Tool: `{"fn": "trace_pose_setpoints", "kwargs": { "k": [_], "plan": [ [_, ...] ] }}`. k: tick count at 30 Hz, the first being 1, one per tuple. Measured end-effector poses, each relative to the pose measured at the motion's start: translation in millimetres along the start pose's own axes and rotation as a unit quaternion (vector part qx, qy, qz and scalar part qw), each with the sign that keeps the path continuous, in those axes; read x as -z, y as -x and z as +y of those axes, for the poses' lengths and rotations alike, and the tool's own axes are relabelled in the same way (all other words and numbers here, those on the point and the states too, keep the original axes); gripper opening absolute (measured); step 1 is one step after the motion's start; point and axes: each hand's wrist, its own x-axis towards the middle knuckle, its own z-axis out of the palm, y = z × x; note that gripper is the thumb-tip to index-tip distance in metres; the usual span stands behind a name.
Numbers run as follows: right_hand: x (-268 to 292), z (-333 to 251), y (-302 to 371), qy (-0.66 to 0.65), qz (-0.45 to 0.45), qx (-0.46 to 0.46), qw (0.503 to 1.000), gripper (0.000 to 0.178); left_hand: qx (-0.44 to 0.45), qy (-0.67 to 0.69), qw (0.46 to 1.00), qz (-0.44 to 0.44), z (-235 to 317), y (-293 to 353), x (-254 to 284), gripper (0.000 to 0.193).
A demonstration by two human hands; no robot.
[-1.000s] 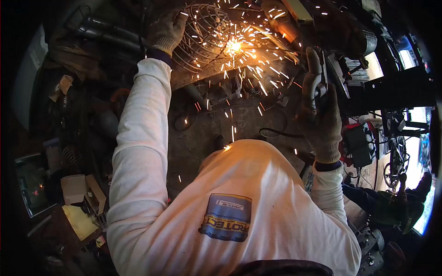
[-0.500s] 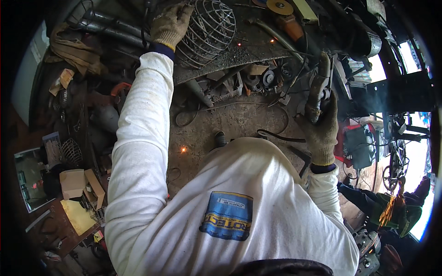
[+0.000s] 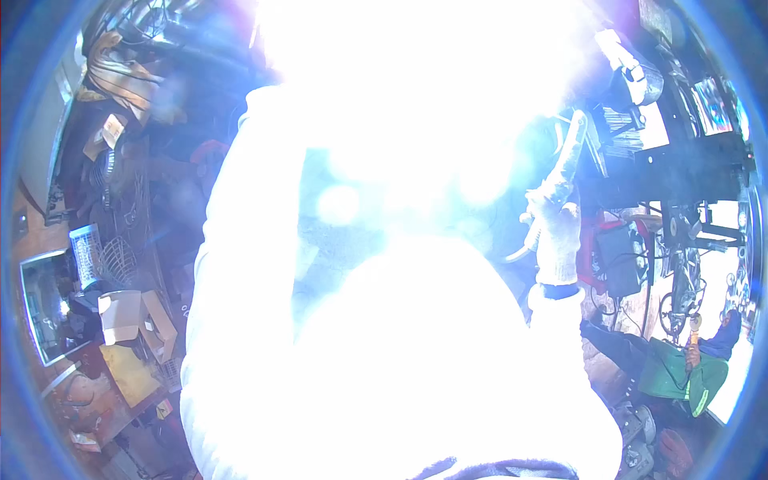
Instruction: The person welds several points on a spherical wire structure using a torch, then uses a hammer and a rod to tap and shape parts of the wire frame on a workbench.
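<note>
A blinding white-blue glare fills the upper middle and washes out the bench, the wire cage and my left hand. My left arm reaches up into this light, its sleeve bleached white; the fingers cannot be seen. On the right, my gloved right hand is closed around the handle of a welding electrode holder. The holder points up and slightly right, its upper end beside the glare. Whatever lies past that end is lost in the brightness.
A grey and red machine stands right of my right hand. Farther right is another person in a green top. At the left lie an open cardboard box, a yellow sheet and a wire basket.
An intense light has flared up over the bench, hiding my left hand and the wire cage it was touching. My right hand has turned slightly, with the electrode holder still in it.
</note>
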Motion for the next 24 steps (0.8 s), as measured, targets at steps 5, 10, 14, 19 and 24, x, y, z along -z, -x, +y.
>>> {"fn": "trace_pose_setpoints", "kwargs": {
  "k": [5, 10, 14, 19, 24],
  "plan": [
    [15.7, 17.1, -3.3, -0.130, -0.016, 0.001, 0.991, 0.046, 0.000, -0.007, 1.000, -0.001, -2.1, 0.4, -2.8, 0.054],
    [7.8, 14.8, 13.4, 0.204, 0.072, 0.255, 0.943, 0.094, -0.012, 0.017, 1.000, 0.015, 5.5, 3.2, 2.0, 0.054],
    [-2.1, -2.8, 18.7, 0.242, 0.073, 0.250, 0.935, 0.102, 0.015, 0.025, 1.000, 0.004, 13.3, 1.5, 7.1, 0.053],
    [-4.9, -6.0, 14.4, 0.231, 0.058, 0.232, 0.943, 0.102, 0.002, 0.022, 1.000, 0.017, 9.2, 2.0, 5.4, 0.053],
    [-19.0, -12.4, 8.6, 0.271, 0.068, 0.258, 0.925, 0.101, -0.014, 0.050, 0.999, 0.011, 8.3, 3.8, 5.9, 0.051]
  ]
}}
